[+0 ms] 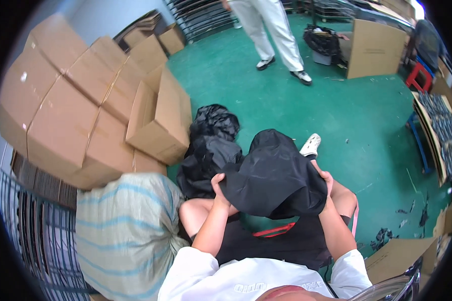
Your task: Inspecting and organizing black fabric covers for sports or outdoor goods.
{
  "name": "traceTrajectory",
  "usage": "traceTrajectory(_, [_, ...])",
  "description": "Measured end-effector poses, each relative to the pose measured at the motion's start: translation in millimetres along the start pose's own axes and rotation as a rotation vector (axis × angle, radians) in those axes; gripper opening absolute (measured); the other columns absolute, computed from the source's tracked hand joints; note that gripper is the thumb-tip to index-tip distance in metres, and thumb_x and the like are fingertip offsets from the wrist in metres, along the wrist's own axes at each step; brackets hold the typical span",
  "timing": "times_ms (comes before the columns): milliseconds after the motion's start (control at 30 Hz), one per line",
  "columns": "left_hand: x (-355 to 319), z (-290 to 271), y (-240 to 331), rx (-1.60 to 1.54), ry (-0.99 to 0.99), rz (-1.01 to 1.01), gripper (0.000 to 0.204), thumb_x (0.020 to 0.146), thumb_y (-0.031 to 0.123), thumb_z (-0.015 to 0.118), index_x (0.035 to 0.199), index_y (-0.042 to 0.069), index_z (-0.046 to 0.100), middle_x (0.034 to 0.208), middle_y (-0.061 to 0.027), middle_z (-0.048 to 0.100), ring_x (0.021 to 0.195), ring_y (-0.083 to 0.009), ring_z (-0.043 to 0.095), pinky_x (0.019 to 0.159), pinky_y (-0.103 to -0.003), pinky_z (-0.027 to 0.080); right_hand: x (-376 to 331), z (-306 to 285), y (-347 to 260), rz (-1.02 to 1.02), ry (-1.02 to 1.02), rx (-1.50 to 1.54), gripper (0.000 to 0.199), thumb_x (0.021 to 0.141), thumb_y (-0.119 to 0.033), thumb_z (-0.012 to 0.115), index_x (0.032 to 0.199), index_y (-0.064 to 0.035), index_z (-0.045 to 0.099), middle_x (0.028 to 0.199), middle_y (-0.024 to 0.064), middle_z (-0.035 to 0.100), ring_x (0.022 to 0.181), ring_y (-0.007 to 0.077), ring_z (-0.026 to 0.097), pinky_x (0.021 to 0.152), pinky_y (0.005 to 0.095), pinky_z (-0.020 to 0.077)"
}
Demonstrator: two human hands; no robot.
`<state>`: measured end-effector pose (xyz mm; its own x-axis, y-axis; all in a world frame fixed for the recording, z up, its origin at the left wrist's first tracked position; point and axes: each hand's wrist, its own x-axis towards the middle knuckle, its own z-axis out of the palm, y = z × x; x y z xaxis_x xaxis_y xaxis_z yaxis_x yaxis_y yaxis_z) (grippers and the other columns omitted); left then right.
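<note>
Spread between my two hands is a large piece of black fabric (273,173), bulging upward in a dome with creases along its near side. My left hand (219,188) grips its left edge, thumb up. On the opposite edge, my right hand (327,182) holds the fabric with its fingers mostly hidden behind the cloth. Below it, across my lap, lies black cloth with a red strip (275,231). A heap of crumpled black material (211,145) sits on the floor just beyond my left hand.
Stacked cardboard boxes (60,115) and an open carton (168,120) fill the left side. A striped woven sack (120,231) stands beside my left leg. Ahead, a person in white trousers (271,25) stands on the green floor. Black scraps (384,238) lie at right, near a bundle-laden stand (437,135).
</note>
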<state>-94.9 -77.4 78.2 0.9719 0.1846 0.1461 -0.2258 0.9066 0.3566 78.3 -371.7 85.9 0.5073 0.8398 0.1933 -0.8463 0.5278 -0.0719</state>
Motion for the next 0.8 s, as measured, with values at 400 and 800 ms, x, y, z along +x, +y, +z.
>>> traceTrajectory(400, [-4, 12, -23, 0.002, 0.315, -0.027, 0.061, 0.078, 0.033, 0.058, 0.123, -0.009, 0.056, 0.122, -0.0216, 0.062, 0.111, -0.0358, 0.060, 0.102, -0.045, 0.044, -30, -8, 2, 0.079, 0.108, 0.270, 0.061, 0.084, -0.028, 0.049, 0.134, 0.0074, 0.047, 0.130, 0.0266, 0.055, 0.117, 0.0410, 0.057, 0.102, 0.0520, 0.0447])
traceTrajectory(800, [-73, -4, -35, -0.240, 0.181, -0.109, 0.067, 0.081, 0.034, 0.060, 0.134, -0.005, 0.049, 0.134, -0.0219, 0.055, 0.120, -0.0378, 0.055, 0.108, -0.048, 0.039, -29, -11, 19, 0.159, 0.297, 0.098, 0.062, 0.082, -0.031, 0.051, 0.133, 0.0047, 0.049, 0.131, 0.0238, 0.056, 0.119, 0.0398, 0.055, 0.104, 0.0513, 0.0426])
